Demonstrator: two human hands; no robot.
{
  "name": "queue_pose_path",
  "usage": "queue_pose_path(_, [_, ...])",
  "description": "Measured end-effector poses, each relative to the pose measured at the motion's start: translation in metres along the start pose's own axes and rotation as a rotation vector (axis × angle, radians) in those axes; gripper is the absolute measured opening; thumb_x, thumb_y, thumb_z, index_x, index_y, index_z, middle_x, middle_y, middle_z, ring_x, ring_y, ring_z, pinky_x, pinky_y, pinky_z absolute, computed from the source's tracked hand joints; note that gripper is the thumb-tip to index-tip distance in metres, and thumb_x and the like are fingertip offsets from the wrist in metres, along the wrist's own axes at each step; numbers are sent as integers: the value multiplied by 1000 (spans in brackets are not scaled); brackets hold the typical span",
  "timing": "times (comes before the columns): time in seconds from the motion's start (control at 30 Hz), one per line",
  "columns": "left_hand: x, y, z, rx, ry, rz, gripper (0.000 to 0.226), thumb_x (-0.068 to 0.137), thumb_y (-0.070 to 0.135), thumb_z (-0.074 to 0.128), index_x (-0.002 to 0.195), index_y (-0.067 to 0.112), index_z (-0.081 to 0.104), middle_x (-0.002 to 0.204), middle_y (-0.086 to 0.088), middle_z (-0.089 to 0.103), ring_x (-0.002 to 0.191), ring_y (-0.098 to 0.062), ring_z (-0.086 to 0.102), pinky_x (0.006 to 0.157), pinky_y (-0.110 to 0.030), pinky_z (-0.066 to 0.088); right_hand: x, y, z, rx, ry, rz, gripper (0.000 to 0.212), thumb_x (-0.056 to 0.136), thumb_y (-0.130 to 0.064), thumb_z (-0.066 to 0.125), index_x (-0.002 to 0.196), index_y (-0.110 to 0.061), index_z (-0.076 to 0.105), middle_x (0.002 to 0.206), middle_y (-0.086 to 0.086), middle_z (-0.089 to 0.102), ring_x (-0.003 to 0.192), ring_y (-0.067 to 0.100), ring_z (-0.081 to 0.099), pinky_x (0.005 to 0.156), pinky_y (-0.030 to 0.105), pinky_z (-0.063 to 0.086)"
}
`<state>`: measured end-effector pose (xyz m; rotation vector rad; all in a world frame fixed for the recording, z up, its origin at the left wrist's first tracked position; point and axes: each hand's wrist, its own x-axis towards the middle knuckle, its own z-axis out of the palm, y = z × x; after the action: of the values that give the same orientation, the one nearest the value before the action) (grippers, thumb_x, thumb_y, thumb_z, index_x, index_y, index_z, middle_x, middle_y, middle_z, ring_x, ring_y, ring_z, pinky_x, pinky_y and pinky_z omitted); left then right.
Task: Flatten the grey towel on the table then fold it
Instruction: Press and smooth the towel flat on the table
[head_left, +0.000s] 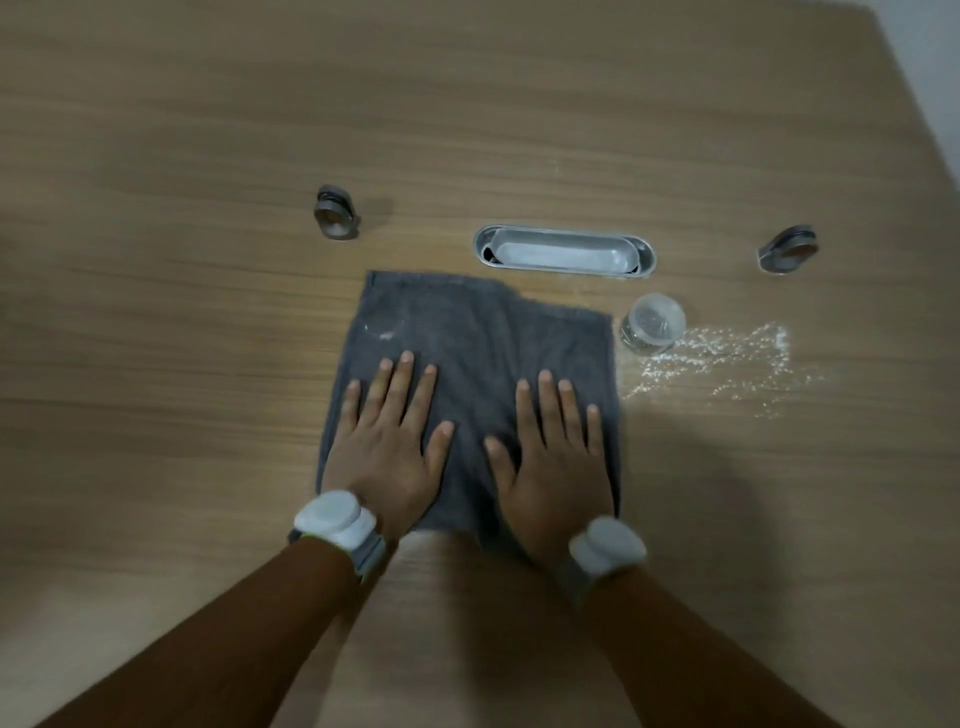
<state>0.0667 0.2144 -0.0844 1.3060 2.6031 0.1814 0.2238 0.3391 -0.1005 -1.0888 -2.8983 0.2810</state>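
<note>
On the counter (208, 130), near its front edge: grey towel (467, 322) pinned under the left hand (387, 457) and the right hand (553, 467), palms down, fingers straight and spread, thumbs angled inward, nothing pinched. Likely the flattening step; no fold made yet. Expect the main risk at the right border, just beside a small clear jar (653, 325), with white grains (727, 358) scattered on the wood beyond it. Avoid outward strokes toward that side: could knock or roll the jar and drag grains onto the cloth. Avoid uneven pressure between the two palms: could skew the cloth or bunch it along the centre. Watch the far edge, close to the oval metal insert (563, 253): could ride onto its rim if pushed forward. Appears roughly square, dark grey, terry-textured, mostly flat. Shows soft lengthwise creases between the palms, a stepped and uneven far edge, and a small pale smear near the far-left corner. Cannot judge the near edge fully: hidden in part by the wrists.
</note>
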Motion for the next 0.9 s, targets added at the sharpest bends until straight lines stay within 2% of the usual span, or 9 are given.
queue_pose_path(0.17, [-90, -5, 19, 38, -51, -3, 69, 102, 56, 18, 159, 19, 23, 167, -6, 15, 155, -25, 12, 122, -53, 16, -82, -5, 2, -5, -50, -19, 73, 102, -61, 29, 160, -18, 27, 168, 9, 23, 156, 29, 19, 122, 57, 21])
queue_pose_path(0.27, [-115, -5, 23, 37, -62, 20, 70, 102, 57, 18, 158, 16, 25, 167, -7, 18, 154, -26, 16, 120, -54, 17, -96, -6, -1, -10, -61, -47, 73, 101, -63, 32, 158, -18, 34, 167, 7, 26, 154, 29, 24, 120, 56, 22])
queue_pose_path(0.37, [-99, -6, 18, 17, -70, 34, 71, 101, 58, 19, 160, 19, 22, 168, -7, 16, 155, -25, 12, 121, -54, 15, -81, -5, -2, 26, -54, -63, 74, 100, -65, 34, 159, -21, 32, 168, 6, 25, 155, 27, 21, 125, 53, 14])
queue_pose_path(0.47, [-45, -9, 6, 6, -53, 4, 71, 101, 61, 14, 160, 23, 14, 167, -5, 11, 155, -21, 7, 123, -53, 10, -24, 1, -6, 21, -29, -82, 72, 101, -64, 30, 159, -20, 30, 167, 8, 26, 155, 28, 22, 126, 52, 10])
queue_pose_path(0.67, [61, -15, -15, 12, -11, -33, 69, 102, 59, 19, 161, 24, 12, 169, -3, 5, 156, -22, 3, 124, -49, 2, 95, 11, -11, -7, -83, -29, 78, 99, -70, 17, 162, -24, 16, 171, 5, 10, 158, 26, 6, 126, 50, -2])
queue_pose_path(0.77, [53, -15, -11, 18, 11, -18, 69, 102, 58, 14, 161, 22, 12, 169, -4, 5, 156, -23, 2, 125, -49, 0, 89, 11, -6, -6, -58, -26, 77, 100, -68, 15, 162, -23, 15, 171, 6, 11, 158, 26, 5, 127, 50, -1])
queue_pose_path(0.9, [8, -8, -4, -2, 14, -3, 71, 101, 59, 13, 161, 20, 13, 169, -6, 7, 156, -25, 4, 125, -50, 2, 27, 9, -2, -8, -9, -43, 74, 103, -65, 20, 162, -20, 18, 169, 9, 18, 157, 28, 13, 127, 52, 9])
